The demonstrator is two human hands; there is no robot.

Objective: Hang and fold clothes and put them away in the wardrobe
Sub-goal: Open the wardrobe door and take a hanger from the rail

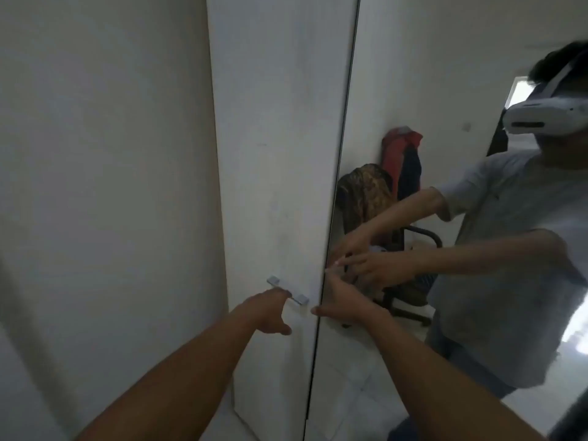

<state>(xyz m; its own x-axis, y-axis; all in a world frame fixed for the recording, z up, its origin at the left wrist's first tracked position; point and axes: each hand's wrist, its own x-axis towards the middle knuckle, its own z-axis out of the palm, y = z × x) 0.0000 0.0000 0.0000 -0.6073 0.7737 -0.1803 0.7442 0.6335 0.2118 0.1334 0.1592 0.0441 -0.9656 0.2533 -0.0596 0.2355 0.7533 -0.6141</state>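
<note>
- two bare forearms nearest the lens, reaching up from the bottom edge toward the wardrobe.
- left hand (272, 308) at the metal handle (288, 290) of the white wardrobe door (273, 154), fingers hooked behind the bar, thumb hanging loose below; closed around the handle.
- right hand (342, 302) at the dark seam between that door and the mirrored door (413, 74), fingertips pressed at the mirror's edge, thumb pointing left over the white panel; fingers together, clasping nothing that can be made out.
- wardrobe filling the middle of the view, both doors looking shut or nearly so, handle low on the white door just left of the seam.
- plain pale wall (95, 154) to the left.
- reflected in the mirror: person in a grey t-shirt wearing a white headset, both arms stretched toward the seam.
- also reflected, behind the arms: office chair (410, 281) draped with a patterned brown garment (366, 198), red and dark blue clothes (402, 163) hanging beyond it.
</note>
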